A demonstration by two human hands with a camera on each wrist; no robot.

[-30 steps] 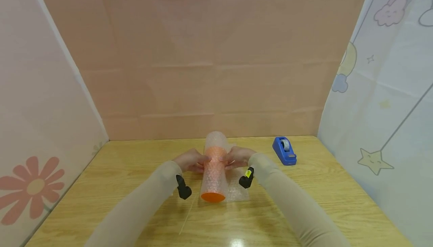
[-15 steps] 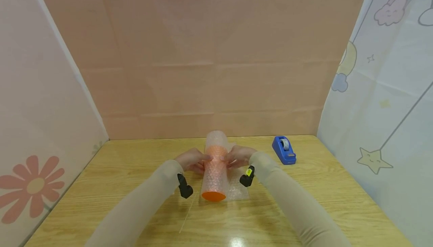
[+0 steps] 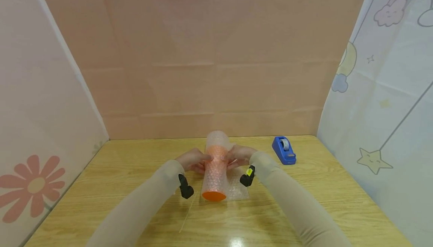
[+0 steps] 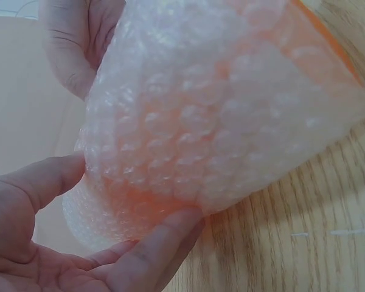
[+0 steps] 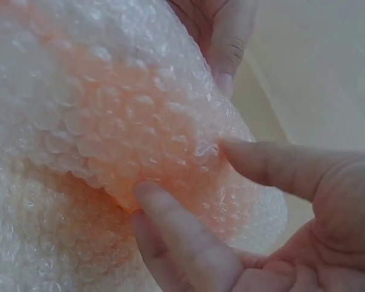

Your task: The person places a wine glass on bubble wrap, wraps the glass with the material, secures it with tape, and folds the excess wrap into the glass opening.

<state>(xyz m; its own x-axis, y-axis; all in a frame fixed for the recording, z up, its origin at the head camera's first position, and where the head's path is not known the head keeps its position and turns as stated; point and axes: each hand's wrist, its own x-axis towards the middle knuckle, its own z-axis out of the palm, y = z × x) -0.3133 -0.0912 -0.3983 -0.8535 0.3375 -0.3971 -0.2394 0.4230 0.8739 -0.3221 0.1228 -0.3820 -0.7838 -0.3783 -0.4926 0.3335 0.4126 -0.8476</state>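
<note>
An orange cylinder (image 3: 214, 196) lies on the table, its near end showing, with bubble wrap (image 3: 215, 179) wound round it. My left hand (image 3: 193, 159) grips the wrapped roll from the left, thumb on top and fingers low on its side. Opposite it, my right hand (image 3: 239, 155) holds the roll from the right in the same way. A loose flap of the wrap (image 3: 238, 190) spreads on the table to the right. In the right wrist view, thumb and fingertips (image 5: 155, 198) press on the bubbles (image 5: 109, 115). Both thumbs touch the wrap; the roll's underside is hidden.
A blue tape dispenser (image 3: 284, 151) stands at the back right of the wooden table (image 3: 135, 187). A thin pale strip (image 3: 186, 217) lies in front of the left hand. Cloth walls enclose the back and both sides.
The wrapped roll has shifted very slightly to the right, both hands moving with it and keeping their hold. The tape dispenser stays in place.
</note>
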